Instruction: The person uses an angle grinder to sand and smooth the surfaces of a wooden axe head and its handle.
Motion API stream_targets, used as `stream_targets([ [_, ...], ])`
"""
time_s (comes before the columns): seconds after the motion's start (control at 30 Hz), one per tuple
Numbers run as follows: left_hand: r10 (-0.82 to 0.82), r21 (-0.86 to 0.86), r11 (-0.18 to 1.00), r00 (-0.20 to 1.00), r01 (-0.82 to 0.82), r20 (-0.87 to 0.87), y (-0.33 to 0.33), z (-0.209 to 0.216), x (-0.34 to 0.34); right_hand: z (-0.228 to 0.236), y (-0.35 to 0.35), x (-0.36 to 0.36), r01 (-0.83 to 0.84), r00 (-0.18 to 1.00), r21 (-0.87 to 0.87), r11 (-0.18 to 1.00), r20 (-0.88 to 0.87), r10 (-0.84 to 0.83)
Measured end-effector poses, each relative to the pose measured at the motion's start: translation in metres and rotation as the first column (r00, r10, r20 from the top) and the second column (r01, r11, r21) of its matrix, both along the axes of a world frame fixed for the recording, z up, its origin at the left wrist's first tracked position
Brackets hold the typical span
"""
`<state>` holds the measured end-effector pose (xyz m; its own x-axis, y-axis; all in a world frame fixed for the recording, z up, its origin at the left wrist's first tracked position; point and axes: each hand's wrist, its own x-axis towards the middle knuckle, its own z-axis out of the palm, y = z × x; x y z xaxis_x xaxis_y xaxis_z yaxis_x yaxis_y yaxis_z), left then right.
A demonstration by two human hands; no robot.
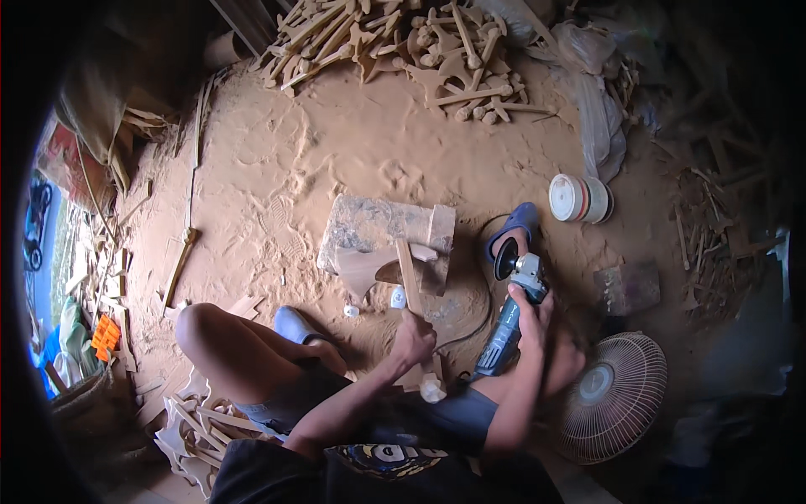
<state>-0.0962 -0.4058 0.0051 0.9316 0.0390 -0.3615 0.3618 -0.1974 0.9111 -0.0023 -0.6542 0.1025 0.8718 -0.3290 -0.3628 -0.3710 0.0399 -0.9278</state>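
My left hand (413,340) is closed round the shaft of a pale wooden piece (408,275). A rough knob shows at its near end, below my fist. Its far end reaches over a worn block (361,220), where a broad curved wooden part (359,267) lies; I cannot tell whether the two are joined. In my right hand (531,319) is a blue-grey angle grinder (500,338), gripped near its head. The grinder's dark round disc (506,259) points away from me and stands apart from the wood. Whether the disc is spinning cannot be made out.
Sawdust covers the floor (243,168). Carved wooden pieces (470,71) are heaped at the far side, more (197,428) lie near left. A round fan (621,395) and a white tub (579,199) stand right. A black cable (483,315) runs between my feet, by a small white bottle (397,296).
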Motion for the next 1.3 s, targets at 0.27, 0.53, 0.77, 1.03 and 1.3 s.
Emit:
stream_targets([
  [0.27,-0.436,0.891,0.429,0.898,0.152,0.056,0.184,0.019,0.114,-0.003,0.005,0.003,0.000,0.977,-0.087,0.996,0.213,0.019],
  [0.53,-0.454,0.891,0.455,0.864,0.013,0.219,0.183,-0.020,0.176,0.002,0.030,-0.003,-0.125,0.913,-0.455,0.882,0.294,0.282],
  [0.77,-0.262,0.655,0.750,0.867,-0.094,0.424,0.197,-0.067,0.163,-0.003,0.066,-0.005,-0.284,0.906,-0.578,0.765,0.099,0.411],
  [1.03,-0.028,0.786,0.593,0.972,-0.171,0.233,0.172,-0.064,0.172,-0.022,0.116,-0.013,-0.461,0.779,-0.791,0.402,-0.145,0.610],
  [1.3,-0.024,0.762,0.610,0.956,-0.217,0.291,0.177,-0.061,0.172,-0.024,0.152,-0.021,-0.580,0.714,-0.772,0.258,-0.330,0.617],
])
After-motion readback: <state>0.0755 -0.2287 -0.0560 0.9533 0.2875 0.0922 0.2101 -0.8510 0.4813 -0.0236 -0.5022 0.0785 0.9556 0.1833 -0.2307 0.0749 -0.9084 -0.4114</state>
